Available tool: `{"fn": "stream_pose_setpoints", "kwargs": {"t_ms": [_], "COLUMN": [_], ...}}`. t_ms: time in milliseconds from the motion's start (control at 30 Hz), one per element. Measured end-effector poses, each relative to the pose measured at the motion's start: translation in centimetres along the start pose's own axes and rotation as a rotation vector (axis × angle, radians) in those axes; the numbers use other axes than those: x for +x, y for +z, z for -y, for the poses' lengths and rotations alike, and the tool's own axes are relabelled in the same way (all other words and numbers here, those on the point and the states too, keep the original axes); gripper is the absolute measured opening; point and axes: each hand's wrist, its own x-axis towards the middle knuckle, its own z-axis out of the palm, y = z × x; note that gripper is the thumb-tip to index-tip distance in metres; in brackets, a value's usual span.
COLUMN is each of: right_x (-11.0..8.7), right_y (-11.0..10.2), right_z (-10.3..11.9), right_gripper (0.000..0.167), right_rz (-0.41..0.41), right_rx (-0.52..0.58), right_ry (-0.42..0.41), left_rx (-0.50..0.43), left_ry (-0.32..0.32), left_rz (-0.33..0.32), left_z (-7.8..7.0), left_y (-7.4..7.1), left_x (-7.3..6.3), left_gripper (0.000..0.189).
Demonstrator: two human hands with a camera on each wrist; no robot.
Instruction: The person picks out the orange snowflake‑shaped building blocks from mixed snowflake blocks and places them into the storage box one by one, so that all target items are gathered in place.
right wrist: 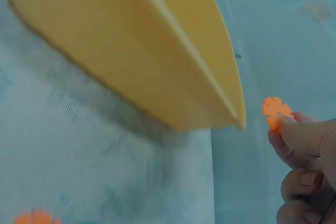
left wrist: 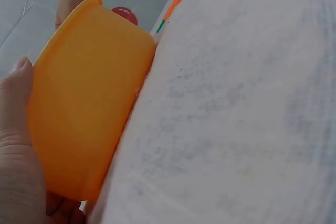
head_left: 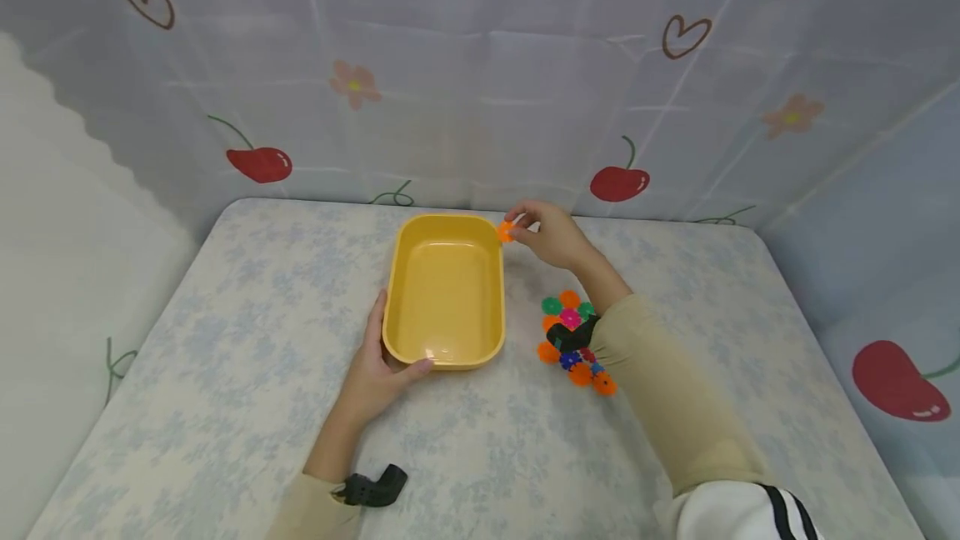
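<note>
A yellow plastic basin [head_left: 446, 298] stands on the table, and nothing lies inside it. My left hand [head_left: 378, 373] grips its near left corner, thumb at the rim and fingers along the outer side; the left wrist view shows the thumb against the basin's wall [left wrist: 89, 98]. Beside the far right corner, my right hand [head_left: 551, 233] pinches an orange notched plastic disc [right wrist: 274, 110] between thumb and forefinger. Under the right forearm lies a pile of similar discs [head_left: 570, 300] in orange, green, pink, blue and red, partly hidden by the wrist strap.
The table [head_left: 247, 315] has a pale patterned cloth and ends at the back against a hanging curtain [head_left: 465, 107] printed with cherries, hearts and flowers. Black straps [head_left: 372, 487] sit on both wrists. More curtain hangs along the right side.
</note>
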Motion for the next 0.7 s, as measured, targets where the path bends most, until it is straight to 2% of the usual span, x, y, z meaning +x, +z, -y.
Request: {"fn": "stream_pose_setpoints", "kwargs": {"t_ms": [167, 367, 567, 700], "right_x": [2.6, 4.9, 6.3, 6.7], "right_y": [2.2, 5.6, 8.6, 9.9], "right_z": [2.8, 5.1, 6.0, 6.0], "right_gripper": [0.018, 0.015, 0.017, 0.018], "right_rz": [0.076, 0.139, 0.173, 0.160], "right_rx": [-0.039, -0.157, -0.320, -0.380], "right_ry": [-0.029, -0.029, -0.036, -0.039], "left_rx": [-0.038, -0.013, -0.004, 0.001], "left_ry": [0.024, 0.006, 0.026, 0.032], "left_rz": [0.002, 0.003, 0.002, 0.003], "left_z": [0.0, -0.2, -0.1, 0.1], "left_y": [-0.2, -0.4, -0.6, -0.6], "left_x": [0.0, -0.1, 0.0, 0.0], "left_gripper": [0.117, 0.118, 0.118, 0.118]}}
